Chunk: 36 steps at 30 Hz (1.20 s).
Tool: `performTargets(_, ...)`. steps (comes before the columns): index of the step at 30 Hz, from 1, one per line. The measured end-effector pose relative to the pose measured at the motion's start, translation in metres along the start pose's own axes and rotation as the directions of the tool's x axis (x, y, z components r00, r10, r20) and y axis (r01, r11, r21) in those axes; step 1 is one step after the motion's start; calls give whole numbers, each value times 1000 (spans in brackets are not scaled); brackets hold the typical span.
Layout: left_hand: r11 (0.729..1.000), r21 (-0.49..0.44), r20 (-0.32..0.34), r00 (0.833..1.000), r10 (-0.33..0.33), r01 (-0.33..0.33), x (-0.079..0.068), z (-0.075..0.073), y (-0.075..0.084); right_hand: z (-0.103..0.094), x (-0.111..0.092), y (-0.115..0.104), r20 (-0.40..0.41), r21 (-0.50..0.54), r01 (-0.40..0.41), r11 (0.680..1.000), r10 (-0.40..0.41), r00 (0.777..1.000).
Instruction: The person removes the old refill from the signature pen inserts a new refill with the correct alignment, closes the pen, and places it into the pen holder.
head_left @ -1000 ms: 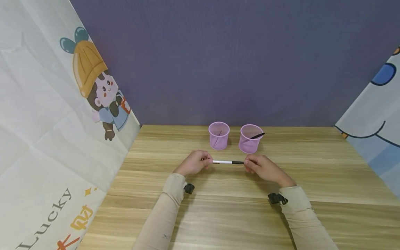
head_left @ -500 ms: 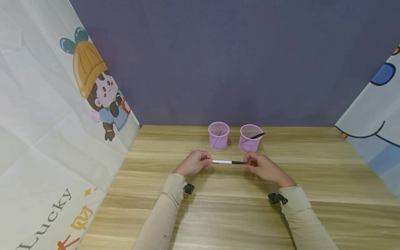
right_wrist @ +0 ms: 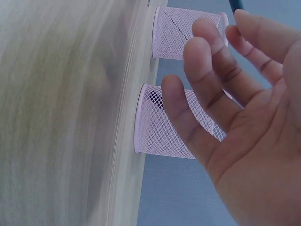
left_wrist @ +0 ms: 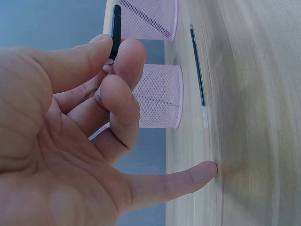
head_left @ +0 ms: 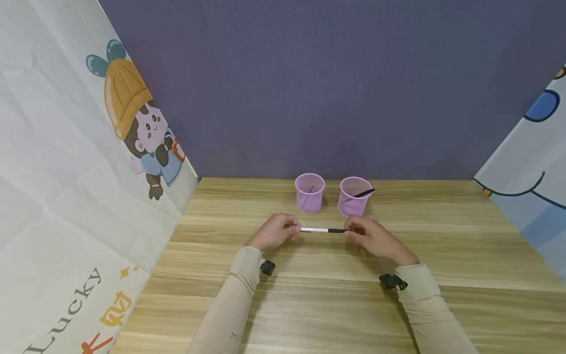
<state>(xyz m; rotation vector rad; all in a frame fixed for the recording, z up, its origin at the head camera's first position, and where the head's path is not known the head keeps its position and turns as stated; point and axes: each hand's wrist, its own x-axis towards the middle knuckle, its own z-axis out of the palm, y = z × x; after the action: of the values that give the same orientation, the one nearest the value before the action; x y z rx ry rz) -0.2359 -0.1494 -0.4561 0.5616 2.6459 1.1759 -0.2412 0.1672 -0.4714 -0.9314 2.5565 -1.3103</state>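
A pen with a white barrel and a black end is held level above the table between both hands. My left hand pinches its left end between thumb and forefinger, its little finger stretched down to the tabletop in the left wrist view. The thumb and forefinger of my right hand pinch the black end, other fingers loosely bent. A thin dark pen refill lies on the table near the hands. Behind stand two pink mesh cups: the left cup holds a thin dark stick, the right cup a black pen-like piece.
The wooden table ends at a dark blue-grey panel just behind the cups. Printed white cloths hang at the left side and right side. Black straps with cameras sit at both wrists.
My right fingertips have shifted slightly on the pen's black end, the forefinger lifting a little. The left hand, the pen and the cups have stayed in place.
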Motion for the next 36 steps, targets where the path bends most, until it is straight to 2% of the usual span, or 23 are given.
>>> performTargets(17, 1000, 9, -1, 1000, 9, -9, 0, 2, 1, 0, -2, -1, 21, 9, -4, 1000, 3, 1000)
performTargets(36, 1000, 12, -8, 1000, -7, 7, -2, 0, 7, 2, 1, -1, 15, -34, -8, 999, 9, 1000)
